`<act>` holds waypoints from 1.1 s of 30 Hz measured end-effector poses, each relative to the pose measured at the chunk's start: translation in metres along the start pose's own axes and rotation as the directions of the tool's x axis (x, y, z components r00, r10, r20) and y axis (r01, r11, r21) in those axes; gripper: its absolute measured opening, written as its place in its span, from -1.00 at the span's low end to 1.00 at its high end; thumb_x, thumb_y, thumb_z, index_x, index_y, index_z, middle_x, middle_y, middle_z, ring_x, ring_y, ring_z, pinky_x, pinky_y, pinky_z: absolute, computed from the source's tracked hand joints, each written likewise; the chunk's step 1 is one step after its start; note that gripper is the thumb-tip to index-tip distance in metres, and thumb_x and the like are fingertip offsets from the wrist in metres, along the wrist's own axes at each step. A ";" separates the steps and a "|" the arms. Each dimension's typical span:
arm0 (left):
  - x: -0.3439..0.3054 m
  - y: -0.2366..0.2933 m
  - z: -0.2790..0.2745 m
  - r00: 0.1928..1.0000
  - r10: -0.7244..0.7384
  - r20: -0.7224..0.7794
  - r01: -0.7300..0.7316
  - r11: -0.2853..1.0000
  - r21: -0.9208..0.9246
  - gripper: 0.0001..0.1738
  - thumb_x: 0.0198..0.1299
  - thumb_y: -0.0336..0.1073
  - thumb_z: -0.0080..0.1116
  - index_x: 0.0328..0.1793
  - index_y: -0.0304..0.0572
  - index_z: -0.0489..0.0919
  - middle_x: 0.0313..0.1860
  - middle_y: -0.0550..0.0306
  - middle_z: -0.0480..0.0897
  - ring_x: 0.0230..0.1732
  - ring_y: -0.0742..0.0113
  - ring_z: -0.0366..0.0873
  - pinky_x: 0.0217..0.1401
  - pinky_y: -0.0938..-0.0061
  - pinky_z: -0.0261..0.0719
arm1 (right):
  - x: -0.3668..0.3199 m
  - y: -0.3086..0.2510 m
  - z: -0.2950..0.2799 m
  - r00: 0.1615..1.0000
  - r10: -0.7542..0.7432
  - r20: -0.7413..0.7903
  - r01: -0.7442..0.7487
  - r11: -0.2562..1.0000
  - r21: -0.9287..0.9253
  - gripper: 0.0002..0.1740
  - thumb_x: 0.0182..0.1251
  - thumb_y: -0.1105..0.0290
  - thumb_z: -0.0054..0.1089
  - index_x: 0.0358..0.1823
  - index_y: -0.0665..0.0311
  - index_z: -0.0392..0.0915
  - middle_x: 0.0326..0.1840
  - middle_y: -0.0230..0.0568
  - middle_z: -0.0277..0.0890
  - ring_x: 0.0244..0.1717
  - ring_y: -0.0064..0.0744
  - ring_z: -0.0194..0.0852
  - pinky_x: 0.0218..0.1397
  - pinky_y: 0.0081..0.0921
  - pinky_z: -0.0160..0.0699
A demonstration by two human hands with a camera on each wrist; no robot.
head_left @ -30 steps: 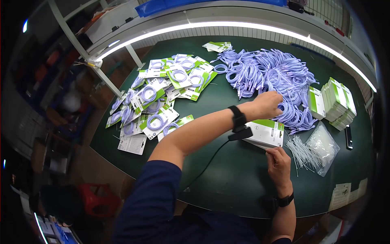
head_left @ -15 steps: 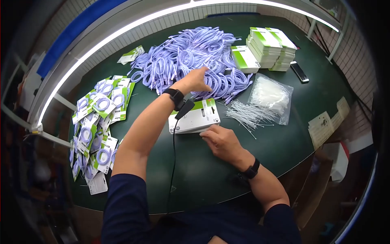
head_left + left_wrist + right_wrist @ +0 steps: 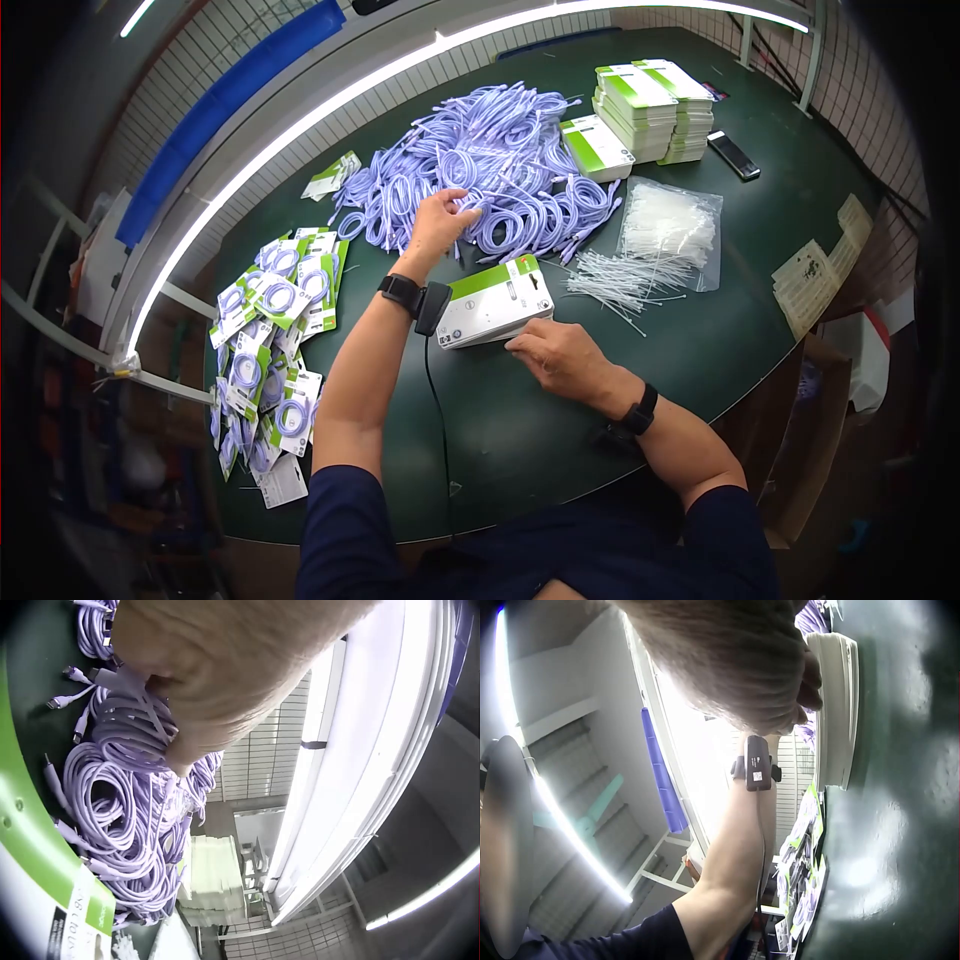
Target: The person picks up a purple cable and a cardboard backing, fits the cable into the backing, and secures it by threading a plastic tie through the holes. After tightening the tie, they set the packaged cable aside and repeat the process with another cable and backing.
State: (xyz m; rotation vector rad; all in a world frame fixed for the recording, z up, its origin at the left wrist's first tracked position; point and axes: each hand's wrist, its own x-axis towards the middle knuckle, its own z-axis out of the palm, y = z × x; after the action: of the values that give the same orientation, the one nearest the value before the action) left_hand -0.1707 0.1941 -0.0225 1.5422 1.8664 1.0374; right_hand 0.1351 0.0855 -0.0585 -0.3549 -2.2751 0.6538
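At the near-left side of a heap of coiled purple cables (image 3: 500,130), my left hand (image 3: 435,225) has its thumb and fingers bent around one coiled cable (image 3: 131,731). That coil shows close under the fingers in the left wrist view. A stack of white-and-green packaging cards (image 3: 495,305) lies nearer to me, in front of the heap. My right hand (image 3: 565,360) is by the stack's front right edge, fingers curled in, fingertips right at the edge. In the right wrist view the hand's back hides the fingertips, and I cannot tell whether they pinch something.
Packed cards with cables (image 3: 270,340) pile up on the left. White cable ties (image 3: 630,280) lie loose on the right beside a clear bag (image 3: 675,225) of more ties. Card stacks (image 3: 650,110) and a phone (image 3: 733,155) are at back right. A wrist-camera cord (image 3: 440,430) crosses the table.
The head view has swung to the right. My left hand has moved left over the cable heap, and its thumb and fingers have come closer together. The right hand stays by the card stack.
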 end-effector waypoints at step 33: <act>-0.206 0.088 0.023 0.996 0.041 -0.081 -0.088 0.219 -0.972 -0.63 0.61 -0.43 0.19 0.43 -0.48 0.61 -0.10 0.02 0.77 -0.14 0.45 0.65 0.46 0.16 0.74 | 0.007 -0.029 -0.015 0.982 0.189 0.007 -0.163 0.823 0.544 -0.90 0.51 0.53 0.36 -0.04 0.32 0.79 -0.35 -0.25 0.75 -0.42 -0.50 0.71 -0.33 -0.53 0.63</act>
State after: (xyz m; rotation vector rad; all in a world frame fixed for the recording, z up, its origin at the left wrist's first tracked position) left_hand -0.0537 0.0057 0.0168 0.7356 0.6691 1.7887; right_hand 0.1389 0.0695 -0.0296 -0.2953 -1.9141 1.3328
